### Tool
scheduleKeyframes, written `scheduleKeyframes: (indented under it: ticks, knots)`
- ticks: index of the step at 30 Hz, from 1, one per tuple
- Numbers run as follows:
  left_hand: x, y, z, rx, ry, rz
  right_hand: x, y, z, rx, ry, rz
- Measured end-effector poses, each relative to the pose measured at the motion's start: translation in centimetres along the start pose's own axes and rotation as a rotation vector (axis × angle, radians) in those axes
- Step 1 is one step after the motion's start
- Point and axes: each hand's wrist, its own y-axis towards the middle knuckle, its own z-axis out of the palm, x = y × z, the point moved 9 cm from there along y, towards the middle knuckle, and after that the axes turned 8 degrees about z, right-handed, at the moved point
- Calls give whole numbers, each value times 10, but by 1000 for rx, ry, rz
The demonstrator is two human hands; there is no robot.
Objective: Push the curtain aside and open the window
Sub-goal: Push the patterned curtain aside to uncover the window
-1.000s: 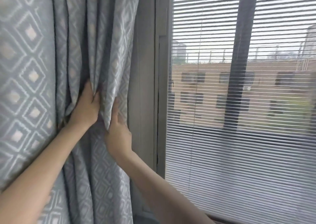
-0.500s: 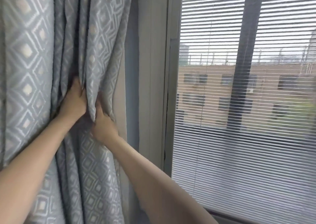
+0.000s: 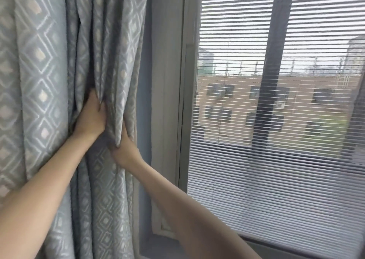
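Curtain (image 3: 59, 80) folds are lying bunched left of the window (image 3: 276, 120); the left hand (image 3: 89, 118) is clutching them above, the right hand (image 3: 123, 150) pinching a fold just below.

No readable text anywhere in the scene.

The curtain (image 3: 49, 80) carries only a woven diamond pattern, with no label or tag showing; the window (image 3: 276, 120) frame and its slatted blinds (image 3: 276, 199) bear no brand, sticker or number; the brick building (image 3: 296, 104) seen through the slats shows no sign or lettering that can be made out.
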Motion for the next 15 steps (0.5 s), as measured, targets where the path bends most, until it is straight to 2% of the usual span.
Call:
scheduleKeyframes:
  ticks: [4, 7, 11, 13, 15]
  knots:
    - [-26, -10, 15, 3, -12, 19, -19, -14, -23, 20, -20, 72]
    - [-44, -20, 24, -15, -19, -46, -30, -23, -43, 36, 3, 86]
    - [-95, -44, 24, -222, 82, -157, -38, -37, -71, 85, 10, 89]
    - [-145, -61, 19, -384, 113, -38, -36, -44, -86, 116, -28, 33]
    - [-200, -77, 23, -498, 67, 163, -42, -55, -108, 148, -106, -13]
